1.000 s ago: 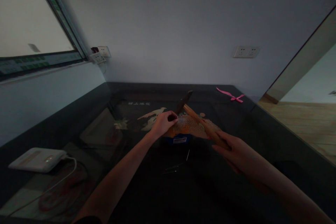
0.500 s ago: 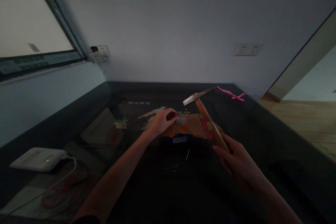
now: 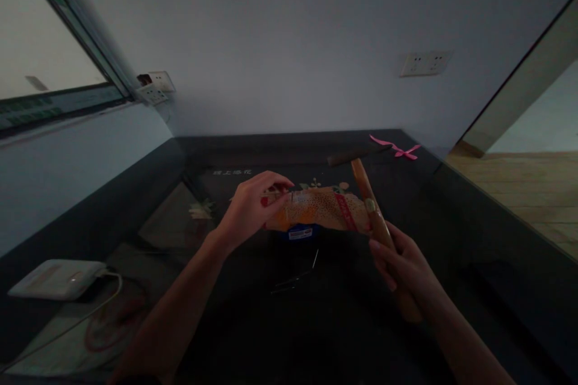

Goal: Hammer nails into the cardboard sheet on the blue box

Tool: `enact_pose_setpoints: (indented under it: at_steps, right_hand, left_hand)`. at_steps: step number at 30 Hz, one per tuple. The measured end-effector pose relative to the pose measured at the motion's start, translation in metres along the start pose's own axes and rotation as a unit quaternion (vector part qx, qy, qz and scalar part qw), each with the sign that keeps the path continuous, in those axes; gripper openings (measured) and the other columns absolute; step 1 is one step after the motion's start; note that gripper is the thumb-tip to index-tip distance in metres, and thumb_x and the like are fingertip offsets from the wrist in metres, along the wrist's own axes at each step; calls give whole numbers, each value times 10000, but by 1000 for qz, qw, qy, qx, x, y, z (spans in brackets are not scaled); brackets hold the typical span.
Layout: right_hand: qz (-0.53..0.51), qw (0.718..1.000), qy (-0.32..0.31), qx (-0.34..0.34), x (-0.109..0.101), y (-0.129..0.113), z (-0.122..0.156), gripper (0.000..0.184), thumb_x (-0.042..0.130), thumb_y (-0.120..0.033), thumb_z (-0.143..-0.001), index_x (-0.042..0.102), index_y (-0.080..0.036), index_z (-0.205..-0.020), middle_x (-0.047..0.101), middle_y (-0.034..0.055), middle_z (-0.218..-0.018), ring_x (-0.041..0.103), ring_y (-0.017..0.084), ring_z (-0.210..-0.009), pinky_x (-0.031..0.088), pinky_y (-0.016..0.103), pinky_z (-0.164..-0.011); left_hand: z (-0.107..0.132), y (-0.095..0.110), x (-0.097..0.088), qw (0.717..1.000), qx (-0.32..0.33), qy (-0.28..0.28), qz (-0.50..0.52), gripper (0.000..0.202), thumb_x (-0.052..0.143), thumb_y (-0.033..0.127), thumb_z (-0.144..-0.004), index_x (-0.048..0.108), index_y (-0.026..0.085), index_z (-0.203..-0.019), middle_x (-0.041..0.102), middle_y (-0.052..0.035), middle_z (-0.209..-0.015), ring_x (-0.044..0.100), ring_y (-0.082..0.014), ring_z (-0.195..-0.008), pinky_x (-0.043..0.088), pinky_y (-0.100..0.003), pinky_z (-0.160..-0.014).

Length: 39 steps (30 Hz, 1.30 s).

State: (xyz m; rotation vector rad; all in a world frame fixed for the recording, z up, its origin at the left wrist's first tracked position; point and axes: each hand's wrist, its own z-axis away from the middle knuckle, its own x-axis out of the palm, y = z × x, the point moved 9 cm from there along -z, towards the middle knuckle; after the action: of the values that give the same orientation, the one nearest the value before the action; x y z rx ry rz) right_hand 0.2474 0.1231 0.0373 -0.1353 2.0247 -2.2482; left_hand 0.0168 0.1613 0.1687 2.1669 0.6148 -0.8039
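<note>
My right hand [image 3: 401, 258] is wrapped around the wooden handle of a hammer [image 3: 372, 210], its dark head raised toward the far side of the table. Thumb and forefinger of my left hand [image 3: 253, 207] pinch together over the left part of a tan, dotted wrapped package [image 3: 316, 207] with a red band. A thin, dark upright piece like a nail [image 3: 291, 196] shows at those fingertips; its lower end is hard to make out. Beneath the package a blue packet [image 3: 301, 233] peeks out. Several thin nails [image 3: 315, 259] lie nearer to me on the dark table.
On the left sits a white power bank [image 3: 61, 280] with a cable [image 3: 79, 325] plugged in. A pink ribbon [image 3: 404, 151] lies at the far right of the black tabletop [image 3: 334, 331]. The wall [image 3: 289, 60] with sockets rises behind the table.
The view has shifted slightly. The hammer's head has moved right, and its handle stands a bit steeper. My left hand has moved a little left along the package.
</note>
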Motion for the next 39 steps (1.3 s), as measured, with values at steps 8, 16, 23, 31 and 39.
enact_pose_setpoints:
  at_steps: [8,16,23,31,39]
  right_hand:
    - [8,1000,-8,0,3,-2,2,429,581,-400,-778,457,-165,-1115,437,-101,-417,361,50,-254,268,148,-267]
    - [-4,1000,-17,1,5,-3,3,362,581,-385,-784,458,-175,-1053,442,-99,-431,358,46,-255,256,145,-269]
    - [-11,1000,-8,12,4,-3,4,407,592,-407,-759,464,-169,-1063,439,-100,-428,365,52,-248,259,153,-261]
    - [-17,1000,-9,17,5,-1,3,426,600,-362,-751,450,-158,-1095,441,-100,-418,362,52,-248,251,150,-263]
    - [-26,1000,-13,10,5,2,2,392,608,-373,-752,454,-185,-1059,444,-104,-450,371,53,-249,245,151,-258]
  left_hand:
    - [67,35,97,914,28,-405,17,104,568,253,-800,596,190,-877,625,6,-788,586,-109,-672,422,-198,-589]
    - [77,14,148,912,133,-343,-179,118,487,144,-831,557,180,-919,604,-40,-888,577,-163,-802,422,-255,-659]
    - [76,21,159,896,222,-341,-181,101,473,130,-849,551,178,-893,584,-35,-856,561,-148,-790,406,-251,-671]
    - [75,26,166,899,230,-311,-206,68,472,121,-836,529,151,-857,580,-49,-862,547,-170,-796,418,-279,-690]
    - [72,32,176,898,212,-316,-223,95,457,97,-833,544,133,-822,604,-76,-821,572,-176,-756,429,-298,-693]
